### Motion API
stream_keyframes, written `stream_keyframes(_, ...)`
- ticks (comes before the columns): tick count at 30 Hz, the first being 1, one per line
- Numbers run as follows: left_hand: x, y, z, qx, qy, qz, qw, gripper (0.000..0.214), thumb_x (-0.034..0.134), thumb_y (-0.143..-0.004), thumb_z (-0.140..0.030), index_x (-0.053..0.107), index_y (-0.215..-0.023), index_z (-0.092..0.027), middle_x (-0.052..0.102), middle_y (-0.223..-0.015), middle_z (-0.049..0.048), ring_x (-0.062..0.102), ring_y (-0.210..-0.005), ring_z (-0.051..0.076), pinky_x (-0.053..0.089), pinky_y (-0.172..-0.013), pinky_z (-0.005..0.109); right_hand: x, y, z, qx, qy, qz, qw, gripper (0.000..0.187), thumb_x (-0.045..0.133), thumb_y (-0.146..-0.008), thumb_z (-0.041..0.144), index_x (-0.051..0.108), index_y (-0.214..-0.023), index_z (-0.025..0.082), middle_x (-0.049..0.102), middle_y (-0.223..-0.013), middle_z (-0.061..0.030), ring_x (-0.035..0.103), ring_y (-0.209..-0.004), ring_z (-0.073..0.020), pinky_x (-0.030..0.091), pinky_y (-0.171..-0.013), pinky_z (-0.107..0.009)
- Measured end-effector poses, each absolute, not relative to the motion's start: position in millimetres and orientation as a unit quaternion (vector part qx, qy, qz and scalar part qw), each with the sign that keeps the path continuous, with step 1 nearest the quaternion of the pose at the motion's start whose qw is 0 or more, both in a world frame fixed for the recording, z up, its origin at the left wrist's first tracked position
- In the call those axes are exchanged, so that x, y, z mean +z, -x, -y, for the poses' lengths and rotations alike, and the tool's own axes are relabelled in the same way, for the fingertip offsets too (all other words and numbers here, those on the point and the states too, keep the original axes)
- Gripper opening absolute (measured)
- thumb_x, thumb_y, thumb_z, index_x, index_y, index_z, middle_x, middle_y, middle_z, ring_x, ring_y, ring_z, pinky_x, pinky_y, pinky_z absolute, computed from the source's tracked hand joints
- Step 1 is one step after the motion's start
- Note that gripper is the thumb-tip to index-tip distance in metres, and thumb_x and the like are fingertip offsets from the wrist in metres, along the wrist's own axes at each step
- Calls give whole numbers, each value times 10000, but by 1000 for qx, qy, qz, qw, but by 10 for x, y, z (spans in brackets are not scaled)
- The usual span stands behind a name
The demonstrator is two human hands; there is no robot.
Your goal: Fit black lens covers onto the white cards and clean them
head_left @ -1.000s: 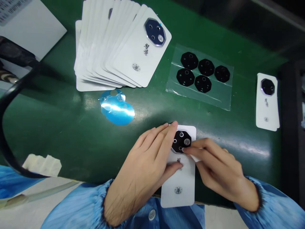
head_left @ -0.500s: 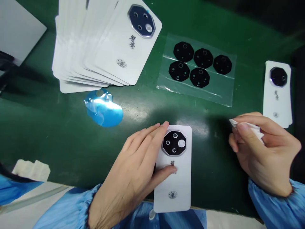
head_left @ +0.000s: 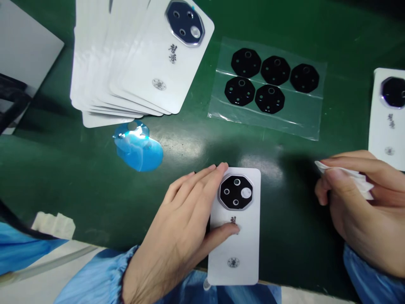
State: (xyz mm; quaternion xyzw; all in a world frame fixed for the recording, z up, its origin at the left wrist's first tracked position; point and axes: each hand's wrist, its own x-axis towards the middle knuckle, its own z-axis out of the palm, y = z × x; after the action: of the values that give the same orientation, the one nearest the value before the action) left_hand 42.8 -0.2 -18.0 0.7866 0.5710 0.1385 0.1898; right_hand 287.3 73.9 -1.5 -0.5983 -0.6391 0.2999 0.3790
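Note:
A white phone back panel [head_left: 236, 249] with a black octagonal camera plate [head_left: 236, 192] lies at the table's front edge, its lower end reaching past it. My left hand [head_left: 186, 219] steadies it, fingers along the left edge and thumb pressed on the printed characters. To the right, my right hand [head_left: 357, 202] pinches a crumpled white wipe [head_left: 354, 177] between thumb and fingers, apart from the panel. Farther back, a clear plastic sheet [head_left: 268, 120] bears several black octagonal plates [head_left: 246, 62].
A fanned stack of white phone panels [head_left: 142, 80] lies at the back left. Blue film [head_left: 139, 152] rests just in front of it. Another white panel [head_left: 387, 131] is at the right edge. Pale tape [head_left: 53, 224] sticks near the front left edge.
The whole view has shifted a little, moving the right-hand items farther right in the picture. Both hands keep their holds, the left on the panel and the right on the wipe.

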Motion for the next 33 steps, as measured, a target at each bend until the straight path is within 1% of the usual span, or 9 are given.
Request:
stream_keyframes(3,-167,-426,4,140,-787,-571,189,856,626,-824,-522,221,-1454,-108,484,-1422,101,459,-1266,251,333,-1054,358,19,-2850,-692,282,573,683,353,148,701,-796,132,729,-912,219,623,-781,-40,519,-520,-120,346,-399,-303)
stream_keyframes(7,-165,-429,6,152,-787,-567,189,851,645,-814,-510,252,-1439,-85,485,-1420,93,432,-1282,227,287,-1076,322,71,-2752,-617,276,477,789,271,242,624,-841,83,695,-1019,231,614,-896,-40,581,-704,-137,436,-530,-293)
stream_keyframes(11,-179,-437,1,164,-789,-560,191,841,631,-825,-507,252,-1434,-68,487,-1418,95,420,-1285,220,272,-1080,322,54,-2606,-561,235,362,882,188,320,467,-893,7,624,-1116,175,588,-1004,-38,588,-813,-109,465,-632,-245)
stream_keyframes(14,-191,-445,-2,167,-787,-561,196,836,640,-824,-487,256,-1434,-64,495,-1411,90,425,-1274,218,274,-1071,321,3,-2498,-571,207,291,923,145,308,370,-948,37,579,-1158,122,579,-1047,-62,571,-849,-117,439,-600,-243)
stream_keyframes(17,-194,-449,-5,170,-788,-559,194,816,649,-821,-476,289,-1419,-54,501,-1404,99,423,-1273,223,265,-1074,323,-31,-2409,-612,188,252,939,142,256,354,-981,90,571,-1116,86,596,-956,-73,549,-786,-133,403,-548,-255)
stream_keyframes(20,-193,-447,-12,178,-791,-555,188,803,654,-819,-470,316,-1403,-35,504,-1398,120,422,-1271,227,264,-1073,324,-34,-2357,-642,172,229,947,143,224,367,-978,83,571,-1068,73,598,-904,-74,526,-752,-139,396,-559,-257)
stream_keyframes(26,-199,-439,-17,188,-789,-554,187,802,674,-804,-459,342,-1392,-25,518,-1382,133,425,-1264,231,279,-1061,322,-9,-2309,-653,159,212,955,134,224,360,-976,77,575,-1034,51,596,-917,-96,519,-768,-153,408,-584,-263)
stream_keyframes(29,-195,-442,-13,183,-793,-551,184,795,672,-807,-455,343,-1390,-26,515,-1386,131,419,-1264,235,269,-1065,325,-15,-2332,-647,169,219,953,127,241,342,-977,69,581,-1010,70,579,-931,-87,520,-791,-146,414,-600,-258)
stream_keyframes(33,-192,-448,-21,182,-793,-551,184,812,682,-794,-457,340,-1389,-23,526,-1374,132,422,-1253,237,269,-1059,325,-26,-2464,-601,203,263,934,131,299,320,-962,42,574,-1101,117,533,-1026,-57,520,-857,-130,424,-622,-255)
